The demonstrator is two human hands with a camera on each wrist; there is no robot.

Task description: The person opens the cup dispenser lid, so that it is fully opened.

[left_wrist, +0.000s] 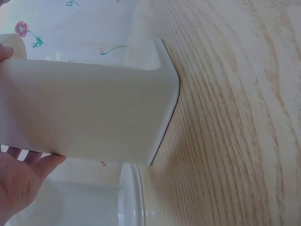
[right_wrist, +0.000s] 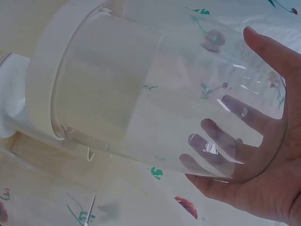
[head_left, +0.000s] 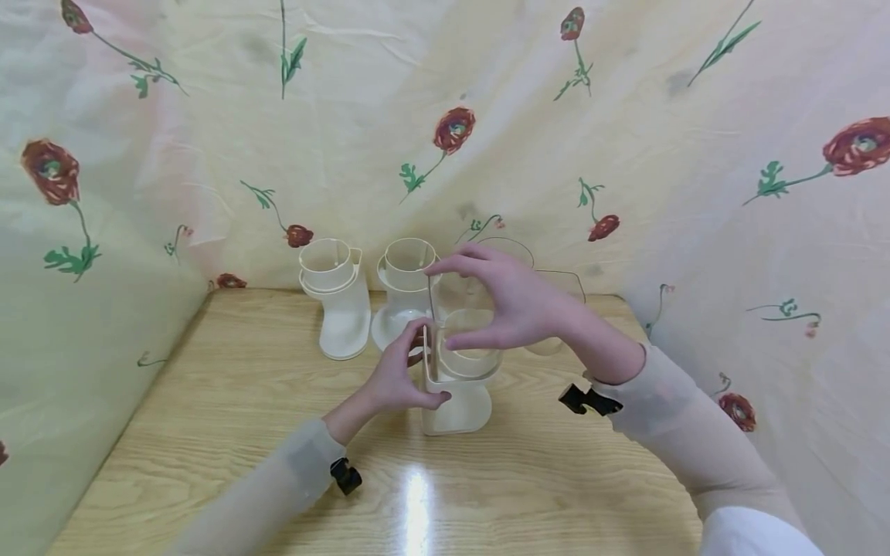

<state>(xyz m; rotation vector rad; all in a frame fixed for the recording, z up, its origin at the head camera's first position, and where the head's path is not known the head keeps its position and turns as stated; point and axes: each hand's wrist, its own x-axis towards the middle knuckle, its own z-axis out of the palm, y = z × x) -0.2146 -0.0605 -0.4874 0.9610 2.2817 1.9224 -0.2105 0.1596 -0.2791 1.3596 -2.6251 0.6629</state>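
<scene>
1. The right hand (head_left: 514,305) makes its grip around the clear cup (head_left: 464,324): thumb on the near side, fingers curled round the far side, as the right wrist view shows through the transparent wall.
2. The right wrist is bent, with the forearm coming in from the lower right and the sleeve ending at the wrist.
3. The left hand (head_left: 403,378) makes its grip on the cream base (head_left: 455,401), thumb across the front wall and fingers wrapped round the left side.
4. The left forearm reaches in from the lower left, low over the desk (head_left: 208,432).
5. The clear cup stands upright, its long axis vertical and its open mouth up, with its lower end seated in the collar of the cream base.
6. The cream base stands upright on the desk near the middle, its flat foot touching the wood.
7. Behind them, near the floral cloth (head_left: 626,116), stand two more cream bases, the left one (head_left: 337,305) and the middle one (head_left: 406,289), both upright and side by side.
8. Further clear cups (head_left: 556,289) stand partly hidden behind the right hand.
</scene>
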